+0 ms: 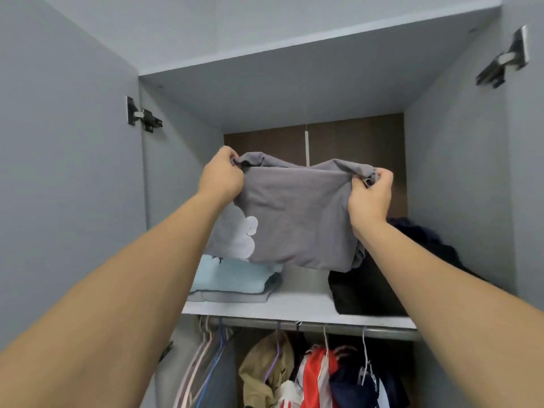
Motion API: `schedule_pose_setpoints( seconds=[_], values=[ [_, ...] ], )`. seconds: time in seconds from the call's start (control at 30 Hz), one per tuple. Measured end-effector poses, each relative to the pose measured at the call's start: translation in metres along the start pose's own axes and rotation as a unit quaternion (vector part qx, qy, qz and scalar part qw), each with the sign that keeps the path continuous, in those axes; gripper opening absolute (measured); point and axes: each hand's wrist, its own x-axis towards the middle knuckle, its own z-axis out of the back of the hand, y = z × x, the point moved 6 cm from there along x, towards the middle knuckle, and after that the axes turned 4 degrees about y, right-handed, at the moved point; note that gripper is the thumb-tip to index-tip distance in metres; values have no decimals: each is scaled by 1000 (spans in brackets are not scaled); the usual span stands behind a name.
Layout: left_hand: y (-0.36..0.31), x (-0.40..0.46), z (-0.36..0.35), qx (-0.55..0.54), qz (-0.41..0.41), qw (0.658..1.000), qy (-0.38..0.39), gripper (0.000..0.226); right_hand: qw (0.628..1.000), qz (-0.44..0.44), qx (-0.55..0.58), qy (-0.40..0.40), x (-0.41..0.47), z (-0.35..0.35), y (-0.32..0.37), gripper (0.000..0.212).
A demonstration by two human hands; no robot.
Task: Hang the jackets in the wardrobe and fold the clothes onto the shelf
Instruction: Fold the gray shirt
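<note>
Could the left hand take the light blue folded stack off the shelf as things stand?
Probably not yet. The left hand grips a corner of the grey shirt, which hangs in front of the blue stack. It would have to let go first; the stack itself lies below it.

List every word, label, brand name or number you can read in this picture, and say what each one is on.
None can be read.
The grey folded garment, gripped at its top corners by the left hand and the right hand, carries only a white cloud-like graphic, no letters.
The light blue folded garment on the shelf shows a dark mark at its top edge, mostly hidden and too blurred to read.
</note>
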Motion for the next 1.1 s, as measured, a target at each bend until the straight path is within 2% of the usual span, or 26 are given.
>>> schedule_pose_setpoints(
  seconds=[0.23,0.3,0.33,0.37,0.43,0.53,0.67,0.8,0.93,1.0,1.07,1.1],
  values=[
    [37,119,-28,87,-12,995,-51,22,998,34,-46,-14,76,-91,-46,14],
    [50,131,-32,123,-9,991,-49,25,998,30,-63,6,82,-107,-53,13],
    [86,180,-53,126,-11,991,-47,27,997,40,-68,-4,106,-156,-87,13],
    [96,203,-58,137,-19,989,-52,30,996,42,-76,-13,117,-169,-97,13],
    [97,210,-63,184,-39,982,-34,34,995,28,-92,1,123,-178,-99,13],
    [122,256,-83,246,-75,966,0,37,992,-1,-126,-11,148,-217,-138,14],
    [164,294,-129,338,-62,935,91,35,980,-71,-183,23,175,-255,-202,27],
    [225,315,-179,395,-11,898,193,42,962,-143,-227,53,189,-279,-272,36],
    [297,305,-228,500,43,805,317,29,935,-229,-240,124,181,-303,-355,39],
    [319,295,-249,510,59,783,351,44,916,-263,-263,152,169,-313,-392,47],
    [333,277,-274,463,76,767,437,34,888,-278,-320,179,154,-317,-413,55],
    [340,266,-284,434,110,752,483,29,873,-285,-346,193,149,-318,-418,58]
  ],
)
